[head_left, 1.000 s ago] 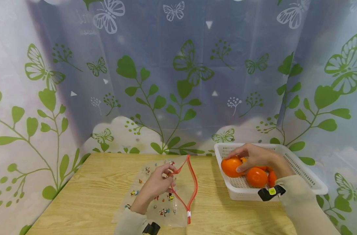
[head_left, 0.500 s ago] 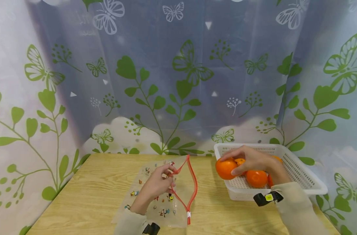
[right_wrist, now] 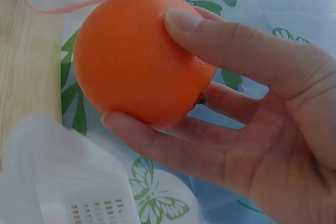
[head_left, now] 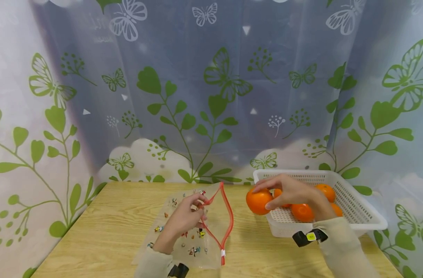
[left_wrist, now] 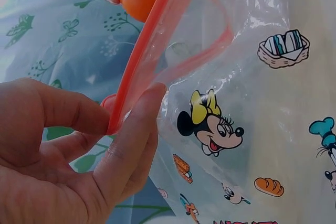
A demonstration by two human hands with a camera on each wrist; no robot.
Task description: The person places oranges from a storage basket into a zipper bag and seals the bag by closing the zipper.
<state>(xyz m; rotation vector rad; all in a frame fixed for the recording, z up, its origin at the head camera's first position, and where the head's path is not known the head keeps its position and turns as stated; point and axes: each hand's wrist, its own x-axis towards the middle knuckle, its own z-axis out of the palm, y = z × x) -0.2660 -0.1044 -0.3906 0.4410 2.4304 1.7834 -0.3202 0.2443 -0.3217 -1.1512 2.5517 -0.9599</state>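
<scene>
My left hand (head_left: 185,219) pinches the near red edge of a clear zip bag (head_left: 194,250) printed with cartoon figures. The bag lies on the table, its red-rimmed mouth spread apart and facing right. In the left wrist view, thumb and fingers (left_wrist: 134,135) grip that red strip. Fingers and thumb of my right hand (head_left: 293,193) hold a smooth orange (head_left: 257,201) in the air, between the bag mouth and the white basket (head_left: 279,230). A small green stem end shows on the orange (right_wrist: 136,56) in the right wrist view. My right hand partly hides the basket's contents.
Inside the basket are several more oranges, one at the front (head_left: 303,212) and one farther back (head_left: 326,192). A white slider (head_left: 223,253) sits at the zip's near end. The wooden table (head_left: 110,224) meets a patterned curtain (head_left: 183,127) at the back.
My right hand has lifted the orange from inside the basket and carried it left past the basket's left rim. The left hand and the bag have stayed nearly still.
</scene>
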